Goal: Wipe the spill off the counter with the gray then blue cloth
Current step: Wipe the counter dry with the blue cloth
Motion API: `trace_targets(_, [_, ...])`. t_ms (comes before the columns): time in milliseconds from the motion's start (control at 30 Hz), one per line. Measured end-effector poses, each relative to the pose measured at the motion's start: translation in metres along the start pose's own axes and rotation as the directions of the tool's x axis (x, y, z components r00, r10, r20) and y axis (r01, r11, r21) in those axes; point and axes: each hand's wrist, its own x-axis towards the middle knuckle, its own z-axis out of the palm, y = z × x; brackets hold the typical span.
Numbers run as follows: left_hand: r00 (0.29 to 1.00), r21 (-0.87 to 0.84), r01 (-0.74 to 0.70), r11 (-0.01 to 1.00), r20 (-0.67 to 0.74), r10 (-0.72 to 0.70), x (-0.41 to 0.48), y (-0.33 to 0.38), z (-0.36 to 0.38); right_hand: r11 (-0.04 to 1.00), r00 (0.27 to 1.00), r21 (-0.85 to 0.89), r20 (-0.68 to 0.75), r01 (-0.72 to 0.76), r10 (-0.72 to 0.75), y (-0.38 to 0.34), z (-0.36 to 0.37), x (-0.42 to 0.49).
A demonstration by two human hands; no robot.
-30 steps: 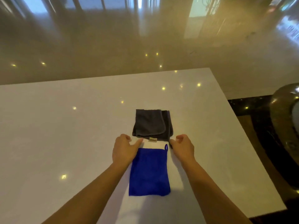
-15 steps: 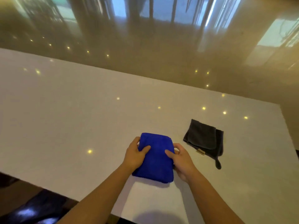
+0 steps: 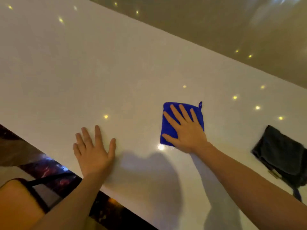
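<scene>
A right hand point(image 3: 186, 130) lies flat on a folded blue cloth point(image 3: 167, 128) on a white counter point(image 3: 99, 72), fingers spread wide, palm pressing it down rather than gripping it. The cloth's small loop sticks out at its 1 o'clock corner. The left hand point(image 3: 94, 151) rests open and empty on the bare counter at 9 o'clock from the cloth, close to the near edge. A gray cloth point(image 3: 280, 151) lies folded, untouched, at 3 o'clock, well apart. From 10 to 12 o'clock the counter stretches wide and bare. No spill can be made out.
</scene>
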Motion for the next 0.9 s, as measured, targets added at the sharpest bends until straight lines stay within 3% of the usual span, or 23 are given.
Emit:
trace_targets(100, [0.999,-0.001,-0.022,1.0,-0.044,0.022,0.005,0.002,0.003,0.945,0.942,0.02,-0.066,-0.328,0.328,0.013,-0.01,0.057])
trace_targets(200, [0.999,0.004,-0.03,1.0,-0.015,0.03,-0.002,0.004,-0.002,0.896,0.899,0.089,-0.013,-0.435,0.437,-0.04,-0.006,0.04])
trace_targets(233, [0.999,-0.004,-0.034,0.999,-0.01,0.034,-0.004,0.005,-0.005,0.924,0.928,0.101,-0.015,-0.37,0.373,-0.068,0.002,0.013])
trace_targets(300, [0.999,-0.016,-0.039,0.999,-0.004,0.039,-0.003,0.009,-0.01,0.986,0.994,0.123,0.002,-0.111,0.111,-0.128,0.016,-0.059])
trace_targets(367, [1.0,-0.023,-0.025,0.999,0.015,0.025,-0.005,0.01,-0.012,0.985,0.983,0.076,0.092,0.154,-0.161,-0.153,0.024,-0.107])
trace_targets(433, [0.999,-0.036,-0.028,0.999,0.038,0.029,-0.007,0.01,-0.016,0.909,0.892,0.057,0.179,0.412,-0.415,-0.137,0.021,-0.097])
trace_targets(467, [0.999,-0.056,-0.017,0.998,0.039,0.02,-0.004,0.011,-0.016,0.824,0.804,0.063,0.189,0.563,-0.564,-0.123,0.018,-0.075])
trace_targets(500, [0.999,-0.068,-0.001,0.998,0.039,0.003,-0.003,0.01,-0.016,0.735,0.713,0.089,0.193,0.672,-0.675,-0.11,0.014,-0.046])
trace_targets(533, [0.999,-0.072,0.015,0.997,0.039,-0.012,-0.003,0.01,-0.015,0.693,0.671,0.095,0.183,0.715,-0.718,-0.099,0.008,-0.01])
trace_targets(567, [0.999,-0.075,0.026,0.997,0.039,-0.023,-0.003,0.011,-0.014,0.72,0.706,0.065,0.153,0.691,-0.691,-0.09,0.002,0.03])
trace_targets(600, [0.999,-0.077,0.036,0.996,0.037,-0.033,-0.003,0.011,-0.012,0.802,0.798,0.017,0.093,0.597,-0.596,-0.084,-0.003,0.076])
trace_targets(667, [0.998,-0.079,0.052,0.996,0.033,-0.05,0.0,0.008,-0.007,0.963,0.963,0.007,-0.014,0.269,-0.269,-0.08,-0.014,0.16])
trace_targets(700, [0.999,-0.076,0.048,0.996,0.027,-0.046,0.0,0.006,-0.005,0.994,0.994,0.02,-0.022,0.108,-0.108,-0.082,-0.022,0.187])
trace_targets(733, [0.999,-0.07,0.043,0.997,0.013,-0.042,0.0,0.007,-0.005,1.0,1.0,0.027,-0.02,-0.016,0.016,-0.086,-0.027,0.203])
trace_targets(800, [0.999,-0.064,0.037,0.997,0.015,-0.036,-0.001,0.006,-0.006,0.992,0.994,0.061,-0.015,-0.11,0.111,-0.104,-0.024,0.191])
trace_targets(900, [0.999,-0.07,0.031,0.997,0.047,-0.027,-0.003,0.005,-0.009,0.992,0.999,0.123,-0.019,-0.029,0.032,-0.152,0.004,0.068])
